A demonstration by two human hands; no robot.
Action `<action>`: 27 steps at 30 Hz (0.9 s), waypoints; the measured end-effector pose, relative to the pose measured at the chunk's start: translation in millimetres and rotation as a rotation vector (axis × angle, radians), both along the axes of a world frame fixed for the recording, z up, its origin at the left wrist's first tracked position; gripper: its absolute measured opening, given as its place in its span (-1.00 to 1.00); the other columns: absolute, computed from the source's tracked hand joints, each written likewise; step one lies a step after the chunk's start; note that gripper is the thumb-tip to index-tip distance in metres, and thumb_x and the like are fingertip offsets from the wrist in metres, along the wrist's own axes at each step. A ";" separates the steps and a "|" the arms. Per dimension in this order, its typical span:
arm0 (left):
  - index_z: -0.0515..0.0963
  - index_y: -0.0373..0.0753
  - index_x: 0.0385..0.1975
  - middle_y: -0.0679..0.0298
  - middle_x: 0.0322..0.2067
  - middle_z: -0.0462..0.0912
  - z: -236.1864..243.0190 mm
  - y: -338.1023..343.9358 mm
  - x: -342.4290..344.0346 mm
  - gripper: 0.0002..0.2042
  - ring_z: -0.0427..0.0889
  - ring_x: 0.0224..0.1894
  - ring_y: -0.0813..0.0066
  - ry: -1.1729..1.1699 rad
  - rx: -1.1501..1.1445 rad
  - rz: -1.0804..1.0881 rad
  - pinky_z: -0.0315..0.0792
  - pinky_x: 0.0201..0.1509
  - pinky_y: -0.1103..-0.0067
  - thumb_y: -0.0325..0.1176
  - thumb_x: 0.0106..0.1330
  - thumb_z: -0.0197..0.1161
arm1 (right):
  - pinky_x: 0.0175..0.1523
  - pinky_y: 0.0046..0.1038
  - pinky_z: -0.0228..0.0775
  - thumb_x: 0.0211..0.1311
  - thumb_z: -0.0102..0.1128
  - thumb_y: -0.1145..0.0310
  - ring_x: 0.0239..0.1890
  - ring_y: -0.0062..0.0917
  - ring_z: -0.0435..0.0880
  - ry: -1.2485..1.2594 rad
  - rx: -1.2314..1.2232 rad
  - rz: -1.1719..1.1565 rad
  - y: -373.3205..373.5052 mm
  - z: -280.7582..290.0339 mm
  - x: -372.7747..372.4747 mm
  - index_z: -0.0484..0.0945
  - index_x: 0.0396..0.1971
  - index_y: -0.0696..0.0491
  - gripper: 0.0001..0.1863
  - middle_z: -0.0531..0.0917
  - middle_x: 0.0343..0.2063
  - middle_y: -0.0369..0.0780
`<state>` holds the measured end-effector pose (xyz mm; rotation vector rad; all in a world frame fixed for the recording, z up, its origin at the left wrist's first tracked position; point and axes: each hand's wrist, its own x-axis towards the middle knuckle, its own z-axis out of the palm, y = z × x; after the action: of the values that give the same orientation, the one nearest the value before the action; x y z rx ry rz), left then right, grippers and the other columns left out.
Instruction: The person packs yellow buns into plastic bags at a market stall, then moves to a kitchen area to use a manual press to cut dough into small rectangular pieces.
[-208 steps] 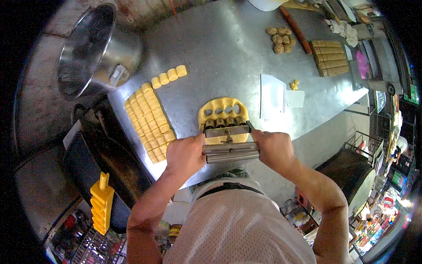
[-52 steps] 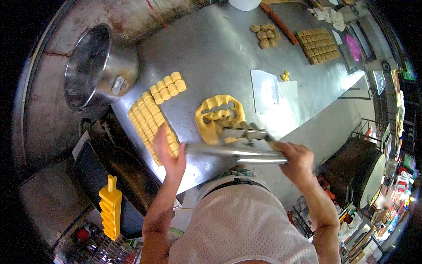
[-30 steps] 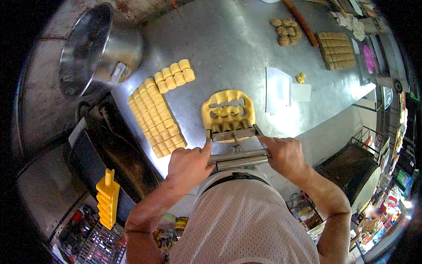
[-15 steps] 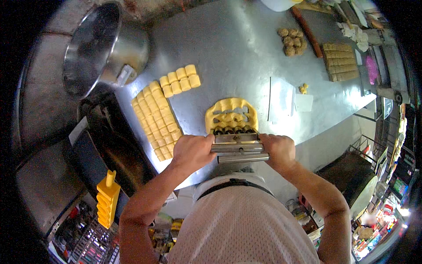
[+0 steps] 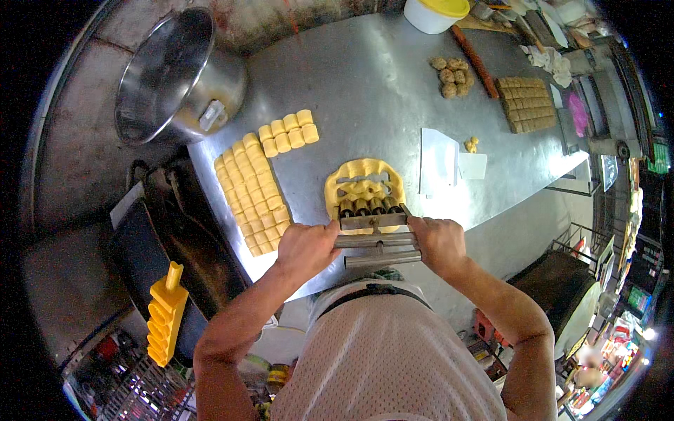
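Note:
My left hand (image 5: 307, 247) and my right hand (image 5: 440, 243) are closed around the two ends of a metal dough press (image 5: 374, 241), with parallel bars and a row of several dark rounded parts along its far side. Its far side rests on or just over the near part of a flat yellow dough sheet (image 5: 364, 167); exact contact is hidden. Ridges and ragged holes run across the dough. To its left, small yellow dough pieces lie in a large block (image 5: 249, 193) and a smaller group (image 5: 288, 132).
A big steel bowl (image 5: 221, 81) tilts at the far left of the metal table (image 5: 337, 84). Rightward lie a clear sheet (image 5: 439, 165), dough scraps (image 5: 471, 145), brown balls (image 5: 453, 76), a brown rolling pin (image 5: 477, 63) and a scored brown slab (image 5: 525, 105). A yellow moulded tool (image 5: 167, 314) is lower left.
The press has tipped slightly, so more of its dark rounded parts shows above the dough. Both hands keep their hold. The whole view has shifted a little.

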<state>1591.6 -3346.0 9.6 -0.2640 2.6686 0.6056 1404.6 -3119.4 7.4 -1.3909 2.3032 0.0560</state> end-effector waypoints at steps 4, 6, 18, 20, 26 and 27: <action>0.52 -0.26 -0.28 0.13 -0.53 0.67 -4.8 -3.1 -5.3 -0.66 0.73 -0.39 0.09 -0.013 0.022 0.029 0.55 -0.36 0.22 -0.14 0.17 0.43 | -0.29 -0.24 0.54 -0.01 0.37 0.45 -0.37 -0.26 0.73 -0.006 0.054 -0.002 -6.6 -3.1 -1.5 0.58 -0.13 0.00 -0.64 0.70 -0.42 -0.20; 0.54 -0.25 -0.32 0.12 -0.53 0.68 -1.5 -4.8 -14.5 -0.68 0.73 -0.37 0.07 -0.060 0.037 0.048 0.55 -0.34 0.20 -0.14 0.16 0.43 | -0.28 -0.24 0.54 -0.05 0.40 0.44 -0.36 -0.26 0.73 -0.035 0.076 -0.015 -9.4 -6.8 -9.7 0.59 -0.12 -0.02 -0.60 0.71 -0.40 -0.20; 0.59 -0.17 -0.28 0.12 -0.46 0.70 -1.2 -5.9 -15.8 -0.74 0.73 -0.33 0.05 0.032 0.024 0.066 0.57 -0.26 0.18 -0.14 0.19 0.36 | -0.32 -0.21 0.60 0.25 0.13 0.34 -0.41 -0.27 0.76 0.049 -0.188 -0.006 -1.7 -16.1 -5.9 0.67 -0.11 -0.05 -0.76 0.73 -0.40 -0.19; 0.57 -0.14 -0.24 0.14 -0.46 0.70 -3.8 -3.1 -3.5 -0.74 0.73 -0.33 0.06 0.125 0.035 0.031 0.57 -0.27 0.18 -0.13 0.22 0.35 | -0.32 -0.20 0.58 0.18 0.18 0.37 -0.42 -0.26 0.75 0.072 -0.195 0.029 6.2 -8.6 -1.1 0.67 -0.14 -0.06 -0.76 0.73 -0.42 -0.20; 0.57 -0.07 -0.10 0.17 -0.50 0.68 66.2 -14.0 31.7 -0.69 0.73 -0.39 0.12 0.299 -0.158 0.133 0.57 -0.30 0.23 -0.17 0.19 0.41 | -0.36 -0.25 0.52 0.11 0.29 0.35 -0.50 -0.29 0.70 0.150 -0.416 0.123 -29.2 71.5 8.7 0.67 -0.21 -0.10 -0.79 0.64 -0.52 -0.22; 0.57 -0.05 -0.03 0.19 -0.43 0.68 67.1 -22.5 32.2 -0.62 0.72 -0.36 0.13 0.279 -0.184 0.169 0.57 -0.25 0.24 -0.18 0.16 0.44 | -0.37 -0.24 0.50 0.07 0.31 0.35 -0.50 -0.29 0.69 0.165 -0.492 0.129 -42.8 68.9 7.8 0.65 -0.25 -0.09 -0.80 0.63 -0.53 -0.23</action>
<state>1623.8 -3368.4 76.7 -0.4945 2.9989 0.4755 1412.4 -3162.2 76.3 -1.8321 2.4622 -0.3965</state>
